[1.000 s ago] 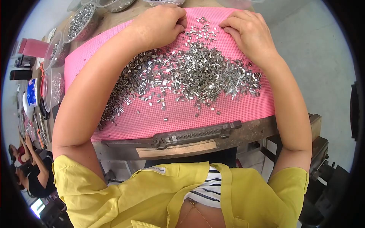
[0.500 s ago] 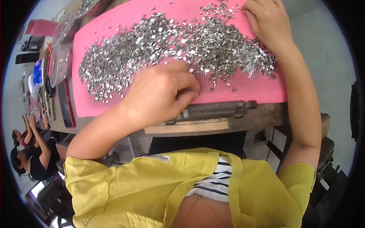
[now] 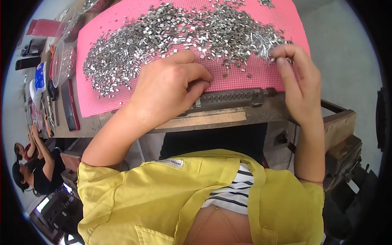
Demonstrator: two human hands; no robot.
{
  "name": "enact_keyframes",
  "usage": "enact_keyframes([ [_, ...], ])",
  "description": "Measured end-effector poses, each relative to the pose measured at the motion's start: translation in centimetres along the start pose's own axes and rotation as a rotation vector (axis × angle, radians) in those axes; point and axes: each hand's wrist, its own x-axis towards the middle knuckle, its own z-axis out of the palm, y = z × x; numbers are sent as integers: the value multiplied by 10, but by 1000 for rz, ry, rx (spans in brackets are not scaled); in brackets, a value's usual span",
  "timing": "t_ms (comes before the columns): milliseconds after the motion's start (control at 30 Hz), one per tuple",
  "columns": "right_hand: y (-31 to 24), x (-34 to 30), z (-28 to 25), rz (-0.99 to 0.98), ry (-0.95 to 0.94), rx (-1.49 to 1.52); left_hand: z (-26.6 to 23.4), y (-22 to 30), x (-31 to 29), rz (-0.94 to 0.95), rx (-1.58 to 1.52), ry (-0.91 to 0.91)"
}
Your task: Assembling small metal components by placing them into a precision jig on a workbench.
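Small, flat silvery metal pieces (image 3: pixel 155 34) lie in a broad heap across a pink textured mat (image 3: pixel 96 104). My left hand (image 3: pixel 167 83) rests over the near edge of the mat, fingers curled, thumb against the index finger; whatever they hold is hidden. Just beside its thumb runs a dark metal bar fixture with a row of ridges (image 3: pixel 228 98), along the table's near edge. At the right end of the heap my right hand (image 3: pixel 300 77) has its thumb and index finger drawn together in a pinch, with small bright pieces at the tips.
Clear plastic tubs (image 3: pixel 64 67) stand left of the mat, near a phone in a red case (image 3: pixel 70 105), a blue packet (image 3: pixel 40 77) and hand tools. A wooden strip (image 3: pixel 212 117) lies along the near table edge. Two people sit farther left. A metal frame (image 3: pixel 341 122) stands at right.
My right hand has come down from the mat's far right corner to the near right end of the heap. My left hand stays curled by the fixture. The whole view has shifted slightly.
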Motion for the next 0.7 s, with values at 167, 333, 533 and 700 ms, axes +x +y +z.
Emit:
enact_keyframes([
  [167,-11,-37,6,45,-20,32,0,2,1,8,64,-7],
  [333,-11,-53,19,-21,28,7,7,-5,1,-34,-3,22],
  [533,-11,-57,31,-87,80,-6,7,-1,2,-100,-15,34],
  [700,-10,-59,32,-80,94,-13,6,4,1,-95,119,-17],
])
